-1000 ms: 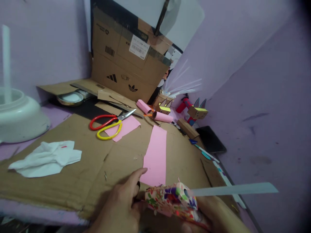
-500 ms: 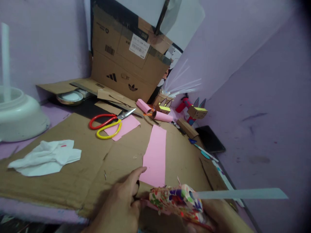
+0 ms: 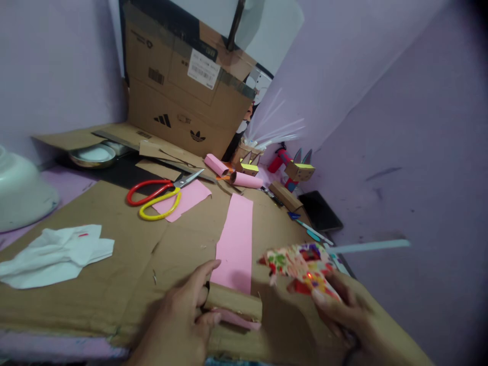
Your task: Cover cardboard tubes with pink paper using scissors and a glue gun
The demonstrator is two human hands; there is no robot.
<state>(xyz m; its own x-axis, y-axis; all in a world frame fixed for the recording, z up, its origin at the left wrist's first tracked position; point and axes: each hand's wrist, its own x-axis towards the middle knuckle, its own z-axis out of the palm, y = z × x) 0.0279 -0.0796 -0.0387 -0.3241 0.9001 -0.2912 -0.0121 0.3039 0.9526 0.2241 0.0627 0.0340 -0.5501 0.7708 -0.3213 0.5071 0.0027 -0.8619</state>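
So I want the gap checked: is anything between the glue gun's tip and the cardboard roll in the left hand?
Nothing visible. The glue gun in the right hand points left, to the right of the roll, which the left hand grips on the pink strip; only bare cardboard sheet lies beneath the gap.

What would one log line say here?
left hand: holds brown cardboard roll on pink paper strip | right hand: holds floral-patterned glue gun
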